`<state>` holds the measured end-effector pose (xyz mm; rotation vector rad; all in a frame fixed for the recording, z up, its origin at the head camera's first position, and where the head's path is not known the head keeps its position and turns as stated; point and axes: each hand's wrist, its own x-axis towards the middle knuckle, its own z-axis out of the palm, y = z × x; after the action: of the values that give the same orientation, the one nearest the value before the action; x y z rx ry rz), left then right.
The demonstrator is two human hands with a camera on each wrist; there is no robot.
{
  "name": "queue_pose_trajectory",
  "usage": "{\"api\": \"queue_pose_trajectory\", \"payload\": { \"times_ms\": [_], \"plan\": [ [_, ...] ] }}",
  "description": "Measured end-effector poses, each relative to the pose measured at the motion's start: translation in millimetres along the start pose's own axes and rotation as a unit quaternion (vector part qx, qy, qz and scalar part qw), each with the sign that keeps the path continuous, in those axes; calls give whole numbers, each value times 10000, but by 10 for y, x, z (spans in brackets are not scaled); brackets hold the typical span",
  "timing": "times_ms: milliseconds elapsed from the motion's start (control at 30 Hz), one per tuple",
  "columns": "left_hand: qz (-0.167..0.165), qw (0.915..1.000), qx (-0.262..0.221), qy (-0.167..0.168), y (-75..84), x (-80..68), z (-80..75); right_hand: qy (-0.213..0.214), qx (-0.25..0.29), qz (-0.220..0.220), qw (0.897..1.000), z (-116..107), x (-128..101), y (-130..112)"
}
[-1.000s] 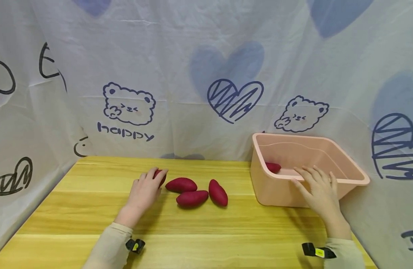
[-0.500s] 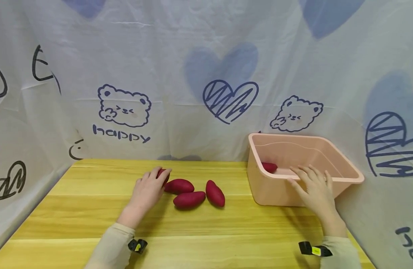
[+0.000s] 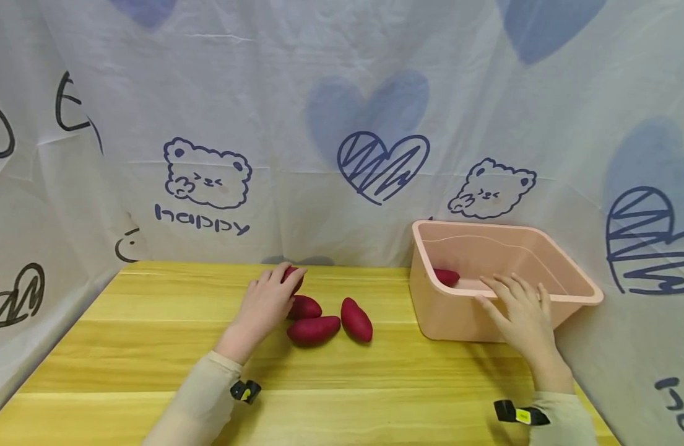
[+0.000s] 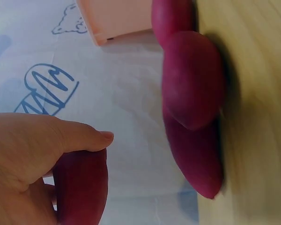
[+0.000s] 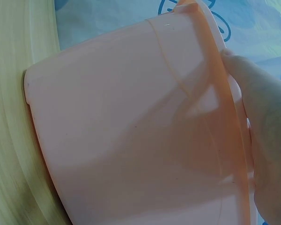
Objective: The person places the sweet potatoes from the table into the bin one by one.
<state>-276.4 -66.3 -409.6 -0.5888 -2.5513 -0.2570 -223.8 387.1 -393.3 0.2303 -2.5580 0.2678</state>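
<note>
My left hand (image 3: 266, 303) grips a dark red sweet potato (image 3: 293, 277) and holds it just above the wooden table (image 3: 152, 347); the left wrist view shows my fingers curled round that sweet potato (image 4: 82, 187). Three more sweet potatoes (image 3: 314, 329) lie in a cluster beside it, seen close in the left wrist view (image 4: 192, 79). My right hand (image 3: 520, 313) rests over the near rim of the pink plastic bin (image 3: 542, 248), fingers spread. One sweet potato (image 3: 446, 276) lies inside the bin at its left end. The bin's side wall (image 5: 131, 131) fills the right wrist view.
A white cloth printed with bears, hearts and the word "happy" (image 3: 201, 218) hangs behind and on both sides of the table. The bin stands at the table's back right corner, close to the cloth.
My left hand has lifted its sweet potato and carried it to the right and farther back, over the cluster. My right hand has stayed on the bin's rim.
</note>
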Motion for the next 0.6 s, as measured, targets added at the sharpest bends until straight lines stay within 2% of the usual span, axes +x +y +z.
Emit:
{"api": "queue_pose_trajectory", "payload": {
  "times_ms": [600],
  "plan": [
    [583,9982,-115,15,454,390,-120,-42,-18,35,10000,5,0,13]
  ]
}}
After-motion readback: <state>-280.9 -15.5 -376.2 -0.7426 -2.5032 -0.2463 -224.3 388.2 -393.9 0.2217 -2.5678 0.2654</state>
